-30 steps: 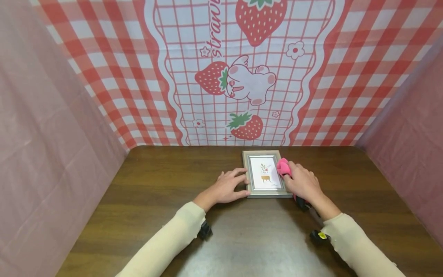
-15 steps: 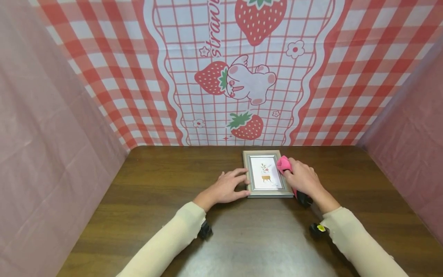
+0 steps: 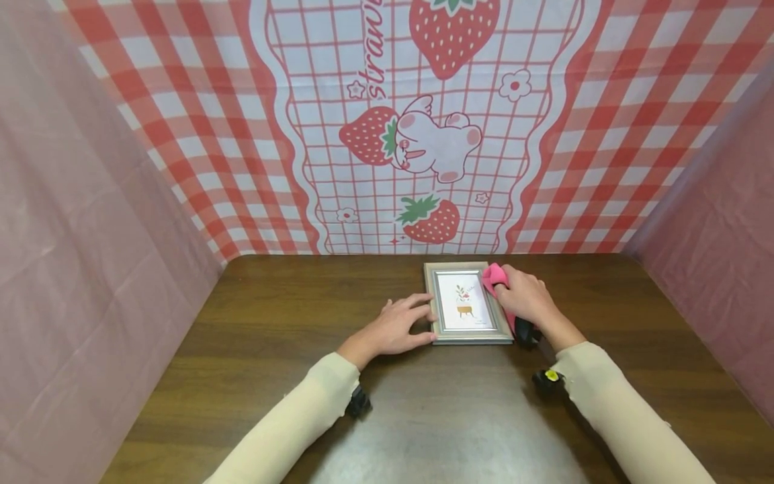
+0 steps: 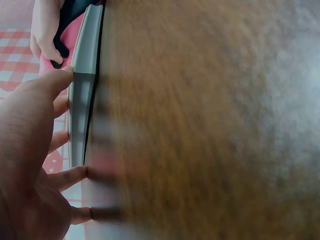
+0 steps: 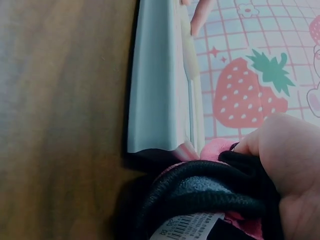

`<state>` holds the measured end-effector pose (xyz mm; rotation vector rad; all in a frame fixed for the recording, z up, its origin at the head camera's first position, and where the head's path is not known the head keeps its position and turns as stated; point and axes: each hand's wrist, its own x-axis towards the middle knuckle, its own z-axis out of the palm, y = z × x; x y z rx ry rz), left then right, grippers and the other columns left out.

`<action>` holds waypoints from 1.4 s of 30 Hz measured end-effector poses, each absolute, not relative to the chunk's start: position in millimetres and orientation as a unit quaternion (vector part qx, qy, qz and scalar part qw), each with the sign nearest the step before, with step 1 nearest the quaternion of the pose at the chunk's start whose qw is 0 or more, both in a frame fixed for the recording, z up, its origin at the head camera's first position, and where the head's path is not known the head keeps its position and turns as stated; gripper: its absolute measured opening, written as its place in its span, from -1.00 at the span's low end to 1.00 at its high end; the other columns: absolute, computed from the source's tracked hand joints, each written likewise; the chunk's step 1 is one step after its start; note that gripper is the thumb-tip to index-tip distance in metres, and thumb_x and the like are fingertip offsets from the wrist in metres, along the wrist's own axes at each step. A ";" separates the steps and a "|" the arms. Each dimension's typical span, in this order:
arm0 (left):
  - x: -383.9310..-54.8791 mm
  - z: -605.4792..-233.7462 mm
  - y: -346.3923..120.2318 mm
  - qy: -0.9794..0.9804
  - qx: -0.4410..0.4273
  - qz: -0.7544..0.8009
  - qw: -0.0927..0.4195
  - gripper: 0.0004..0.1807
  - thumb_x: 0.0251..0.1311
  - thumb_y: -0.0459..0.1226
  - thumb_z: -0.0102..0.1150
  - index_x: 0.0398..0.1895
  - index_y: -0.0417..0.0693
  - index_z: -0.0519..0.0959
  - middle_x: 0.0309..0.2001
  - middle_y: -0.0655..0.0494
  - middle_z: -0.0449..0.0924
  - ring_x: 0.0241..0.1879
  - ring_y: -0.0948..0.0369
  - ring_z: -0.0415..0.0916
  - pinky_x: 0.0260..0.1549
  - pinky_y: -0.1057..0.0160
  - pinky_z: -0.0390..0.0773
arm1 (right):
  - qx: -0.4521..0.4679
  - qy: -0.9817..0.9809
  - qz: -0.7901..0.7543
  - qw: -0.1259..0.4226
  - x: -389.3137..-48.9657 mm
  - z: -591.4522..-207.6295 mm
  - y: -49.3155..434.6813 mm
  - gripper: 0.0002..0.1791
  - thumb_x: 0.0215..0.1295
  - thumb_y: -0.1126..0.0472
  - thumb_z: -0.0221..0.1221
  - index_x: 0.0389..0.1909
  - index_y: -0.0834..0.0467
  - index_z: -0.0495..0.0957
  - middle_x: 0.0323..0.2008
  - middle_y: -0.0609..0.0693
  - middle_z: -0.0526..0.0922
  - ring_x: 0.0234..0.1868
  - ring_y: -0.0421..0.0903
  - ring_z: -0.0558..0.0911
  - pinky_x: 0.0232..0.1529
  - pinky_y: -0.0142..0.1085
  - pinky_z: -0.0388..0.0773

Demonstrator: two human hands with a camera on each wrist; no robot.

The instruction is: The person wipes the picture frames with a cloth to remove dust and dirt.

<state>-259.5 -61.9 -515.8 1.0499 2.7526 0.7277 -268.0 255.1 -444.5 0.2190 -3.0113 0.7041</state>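
Note:
A picture frame (image 3: 462, 302) with a plant drawing behind its glass lies flat near the table's far edge. Against its left side rests my left hand (image 3: 399, 326), fingers spread and only slightly bent; in the left wrist view the thumb (image 4: 59, 77) touches the frame's edge. My right hand (image 3: 527, 296) grips a bunched pink cloth (image 3: 495, 275) over the frame's right border, by the upper right corner. Black edging (image 5: 200, 202), a grey inner face and a white printed label (image 5: 187, 227) show on the cloth in the right wrist view. Its underside is hidden.
Brown wood-grain table (image 3: 290, 309) surrounds the frame. Behind it hangs a red-and-white checked cloth with strawberries (image 3: 432, 222). Pink curtains (image 3: 91, 269) close off both sides. A dark device sits under each wrist.
My right hand and the pink cloth have slid a little away from me along the frame's right border, toward its far corner. The left hand and the frame stay in place.

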 end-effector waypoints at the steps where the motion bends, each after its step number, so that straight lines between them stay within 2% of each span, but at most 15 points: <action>1: -259.1 -515.5 -61.8 0.906 0.345 0.241 0.053 -0.53 0.58 0.22 0.24 0.35 0.28 0.69 0.82 0.18 0.22 0.72 -0.18 0.34 0.63 -0.67 0.09 | 0.071 -0.971 0.226 0.020 -270.4 -444.5 255.2 -0.63 0.58 0.16 0.07 0.20 0.32 0.55 -0.05 0.36 0.73 -0.15 0.25 0.62 -0.02 0.25 0.57; 11: -248.5 -496.5 -62.4 0.898 0.343 0.268 0.065 -0.58 0.57 0.16 0.26 0.29 0.22 0.66 0.80 0.09 0.26 0.73 -0.19 0.31 0.62 -0.70 0.08 | 0.060 -0.975 0.215 0.014 -294.2 -443.6 253.2 -0.62 0.57 0.13 0.03 0.15 0.33 0.56 -0.01 0.39 0.74 -0.08 0.32 0.65 0.07 0.30 0.57; 16: -246.4 -493.2 -63.0 0.901 0.346 0.255 0.055 -0.56 0.59 0.21 0.22 0.30 0.25 0.65 0.79 0.11 0.28 0.76 -0.06 0.30 0.60 -0.68 0.16 | 0.060 -0.975 0.212 0.011 -303.8 -439.7 251.9 -0.57 0.59 0.11 0.00 0.20 0.34 0.58 0.17 0.45 0.73 0.17 0.49 0.69 0.23 0.41 0.55; 18: -241.8 -485.2 -62.7 0.903 0.342 0.252 0.063 -0.56 0.60 0.17 0.23 0.31 0.20 0.65 0.79 0.08 0.28 0.76 -0.07 0.29 0.62 -0.67 0.15 | 0.059 -0.975 0.212 0.007 -307.6 -438.6 251.5 -0.56 0.60 0.10 -0.01 0.20 0.33 0.59 0.20 0.46 0.72 0.22 0.51 0.68 0.26 0.43 0.54; 25: -242.2 -486.2 -61.2 0.904 0.332 0.259 0.073 -0.57 0.58 0.12 0.28 0.33 0.20 0.65 0.81 0.08 0.25 0.75 -0.19 0.28 0.65 -0.67 0.06 | 0.052 -0.974 0.221 -0.001 -319.1 -437.8 251.2 -0.53 0.59 0.09 -0.03 0.27 0.32 0.57 0.16 0.44 0.72 0.13 0.44 0.66 0.25 0.38 0.55; 29: -250.0 -497.7 -61.3 0.903 0.330 0.266 0.070 -0.58 0.55 0.17 0.29 0.30 0.26 0.64 0.81 0.14 0.25 0.76 -0.16 0.28 0.65 -0.66 0.06 | 0.053 -0.973 0.222 -0.009 -321.1 -438.1 251.9 -0.52 0.60 0.10 -0.03 0.31 0.31 0.55 0.19 0.45 0.71 0.18 0.47 0.65 0.27 0.41 0.54; 32: -253.6 -503.8 -61.8 0.902 0.333 0.266 0.064 -0.58 0.54 0.20 0.29 0.29 0.30 0.65 0.81 0.17 0.26 0.75 -0.15 0.30 0.65 -0.66 0.07 | 0.057 -0.973 0.224 -0.002 -324.2 -443.6 256.2 -0.50 0.61 0.03 -0.01 0.33 0.25 0.56 0.21 0.42 0.72 0.21 0.49 0.66 0.26 0.40 0.55; 39: -259.2 -514.9 -61.6 0.903 0.342 0.256 0.048 -0.57 0.54 0.23 0.28 0.30 0.35 0.64 0.80 0.18 0.26 0.70 -0.20 0.36 0.62 -0.68 0.10 | 0.045 -0.971 0.230 -0.041 -314.6 -435.7 254.2 -0.50 0.65 0.07 -0.02 0.39 0.29 0.48 0.22 0.45 0.66 0.08 0.42 0.61 0.15 0.34 0.58; 42: -257.9 -511.9 -61.1 0.903 0.337 0.262 0.053 -0.59 0.54 0.20 0.29 0.29 0.33 0.64 0.80 0.16 0.26 0.70 -0.21 0.36 0.63 -0.67 0.09 | 0.043 -0.973 0.225 -0.037 -312.7 -435.0 252.9 -0.52 0.65 0.05 -0.01 0.36 0.26 0.50 0.20 0.45 0.67 0.06 0.42 0.63 0.08 0.32 0.60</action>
